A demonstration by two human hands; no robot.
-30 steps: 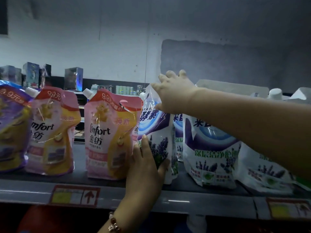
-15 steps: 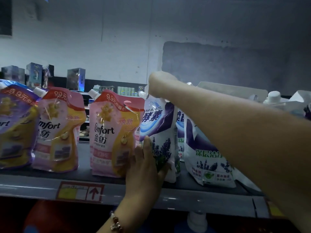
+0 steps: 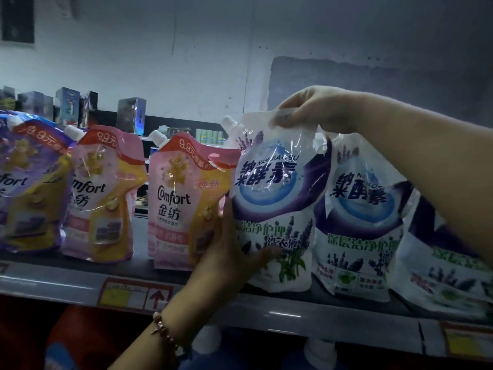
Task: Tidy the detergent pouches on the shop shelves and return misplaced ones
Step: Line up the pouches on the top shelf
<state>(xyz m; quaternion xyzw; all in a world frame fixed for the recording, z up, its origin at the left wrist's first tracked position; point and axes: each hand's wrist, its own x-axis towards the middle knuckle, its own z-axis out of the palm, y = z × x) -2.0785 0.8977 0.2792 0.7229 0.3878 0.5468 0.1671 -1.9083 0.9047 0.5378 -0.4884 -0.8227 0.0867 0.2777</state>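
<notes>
A white and purple lavender detergent pouch [image 3: 269, 198] stands upright at the shelf's front, its printed face towards me. My right hand [image 3: 314, 108] pinches its top edge from above. My left hand [image 3: 229, 252] holds its lower left side, thumb across the front. Right of it stand two more lavender pouches [image 3: 362, 225], partly hidden by my right forearm. To the left stand a pink Comfort pouch [image 3: 184, 206], another pink one [image 3: 104, 193] and a purple one [image 3: 24, 188].
The grey shelf edge [image 3: 266, 313] carries a red and yellow price label [image 3: 133, 293]. Boxes [image 3: 130, 116] stand on a far shelf behind. Bottles with white caps [image 3: 208, 340] show on the shelf below. A grey wall rises behind the pouches.
The lavender pouch has turned from side-on to face me and come forward. My right hand moved from behind the pouches to its top edge. My left hand stays on its lower side.
</notes>
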